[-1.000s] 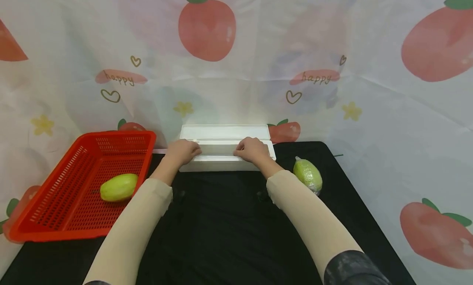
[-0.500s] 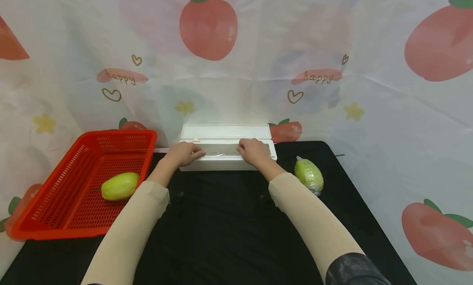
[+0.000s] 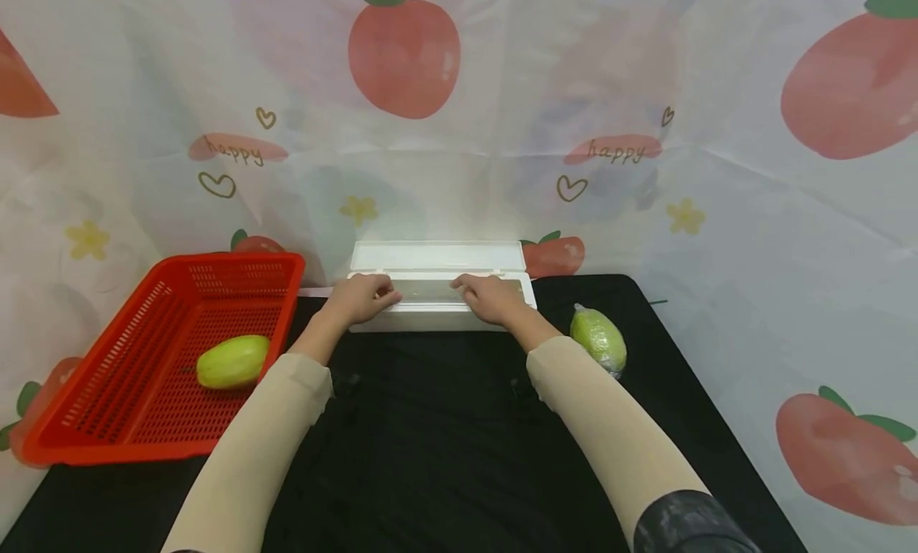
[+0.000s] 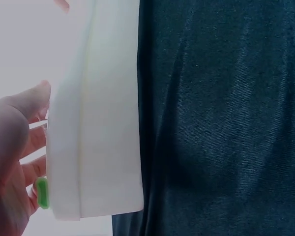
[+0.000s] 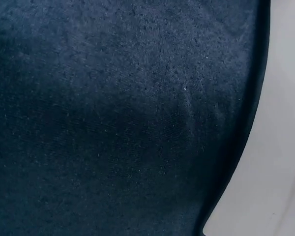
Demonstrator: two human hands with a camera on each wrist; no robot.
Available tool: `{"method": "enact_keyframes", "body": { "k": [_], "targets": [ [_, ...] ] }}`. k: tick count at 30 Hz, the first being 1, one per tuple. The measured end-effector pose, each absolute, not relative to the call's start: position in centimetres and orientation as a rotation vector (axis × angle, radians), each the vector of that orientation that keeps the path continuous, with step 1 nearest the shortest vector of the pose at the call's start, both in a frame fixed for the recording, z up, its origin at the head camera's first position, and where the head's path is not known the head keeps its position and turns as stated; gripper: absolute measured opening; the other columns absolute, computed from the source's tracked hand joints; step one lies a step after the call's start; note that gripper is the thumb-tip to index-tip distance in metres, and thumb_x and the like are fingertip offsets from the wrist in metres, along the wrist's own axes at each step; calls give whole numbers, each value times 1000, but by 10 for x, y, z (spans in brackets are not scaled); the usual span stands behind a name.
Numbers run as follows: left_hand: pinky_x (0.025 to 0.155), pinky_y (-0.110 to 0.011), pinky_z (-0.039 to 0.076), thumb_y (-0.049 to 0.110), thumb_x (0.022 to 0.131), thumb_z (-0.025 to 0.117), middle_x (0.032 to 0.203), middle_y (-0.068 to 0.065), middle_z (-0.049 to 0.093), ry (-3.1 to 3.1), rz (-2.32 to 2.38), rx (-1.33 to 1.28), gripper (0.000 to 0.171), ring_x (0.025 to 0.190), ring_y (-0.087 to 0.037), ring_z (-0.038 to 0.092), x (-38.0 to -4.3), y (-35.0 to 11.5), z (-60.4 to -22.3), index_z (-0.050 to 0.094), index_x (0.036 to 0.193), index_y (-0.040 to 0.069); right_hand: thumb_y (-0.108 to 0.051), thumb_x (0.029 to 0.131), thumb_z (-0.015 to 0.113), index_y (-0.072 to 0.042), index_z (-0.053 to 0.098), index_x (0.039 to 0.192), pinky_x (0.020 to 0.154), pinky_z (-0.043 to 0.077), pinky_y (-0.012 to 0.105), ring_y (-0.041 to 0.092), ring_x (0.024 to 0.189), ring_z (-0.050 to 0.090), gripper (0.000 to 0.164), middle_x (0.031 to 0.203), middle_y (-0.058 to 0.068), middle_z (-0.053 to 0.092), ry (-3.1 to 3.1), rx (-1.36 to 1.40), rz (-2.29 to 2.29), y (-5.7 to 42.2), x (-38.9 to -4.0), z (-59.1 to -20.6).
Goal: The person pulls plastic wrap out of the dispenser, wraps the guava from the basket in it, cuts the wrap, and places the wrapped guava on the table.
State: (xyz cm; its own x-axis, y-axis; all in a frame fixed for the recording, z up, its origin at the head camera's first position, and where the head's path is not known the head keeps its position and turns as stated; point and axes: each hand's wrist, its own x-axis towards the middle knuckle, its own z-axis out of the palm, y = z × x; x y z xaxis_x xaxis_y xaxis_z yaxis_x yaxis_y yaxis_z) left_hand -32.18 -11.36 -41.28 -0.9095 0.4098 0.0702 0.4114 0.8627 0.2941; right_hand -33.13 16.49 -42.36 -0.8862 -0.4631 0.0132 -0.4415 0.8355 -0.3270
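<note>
A long white cling film dispenser lies at the back of the black table, its lid raised. Over its left part is my left hand; thumb and fingers come close together at the opening. The left wrist view shows shiny traces of clear film by these fingers, behind the dispenser's white wall. My right hand hangs over the right part with its forefinger reaching forward, apparently loose. Its fingers are outside the right wrist view, where only the dispenser's wall and dark cloth appear.
At the left stands a red plastic basket with a green papaya in it. A papaya wrapped in clear film lies right of the dispenser. Behind the table hangs a fruit-patterned curtain. Black cloth covers the table.
Both hands earlier curled at the opening, with a glint of film between them half a second ago. The right forefinger has since stretched forward, away from the thumb. Dispenser, basket and papayas stay put.
</note>
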Motion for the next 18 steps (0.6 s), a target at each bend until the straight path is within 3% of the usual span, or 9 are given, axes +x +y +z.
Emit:
{"method": "enact_keyframes", "body": {
  "k": [2, 5, 10, 14, 18],
  "targets": [
    [74, -43, 49, 32, 101, 57, 93, -4, 70, -3009, -490, -657, 19, 80, -24, 61, -322, -115, -415, 67, 100, 15, -16, 103, 34, -16, 66, 131, 98, 45, 47, 29, 94, 63, 42, 111, 9, 71, 2927, -730, -468, 165, -333, -424],
    [79, -45, 50, 27, 101, 57, 100, -5, 72, -2972, -523, -663, 16, 85, -25, 64, -323, -115, -418, 68, 103, 15, -11, 98, 38, -14, 74, 115, 103, 43, 47, 27, 101, 64, 39, 113, 6, 72, 2927, -708, -480, 165, -335, -424],
    [83, -45, 52, 13, 99, 58, 101, -9, 73, -2914, -561, -689, 14, 87, -27, 64, -319, -118, -417, 70, 107, 12, -16, 96, 44, -17, 70, 100, 77, 48, 42, 23, 76, 57, 27, 88, 3, 66, 2978, -602, -508, 167, -334, -421],
    [84, -43, 53, 6, 98, 56, 100, -10, 74, -2885, -553, -725, 18, 88, -27, 65, -317, -122, -414, 70, 109, 8, -21, 94, 49, -22, 72, 102, 67, 49, 38, 20, 76, 59, 24, 92, 0, 69, 3032, -500, -470, 171, -332, -418],
    [86, -43, 54, 7, 99, 56, 101, -11, 74, -2844, -483, -772, 17, 89, -28, 67, -315, -124, -411, 70, 109, 6, -19, 95, 54, -20, 76, 106, 68, 50, 38, 21, 81, 61, 25, 103, 2, 73, 3021, -508, -532, 176, -332, -413]
  ]
}}
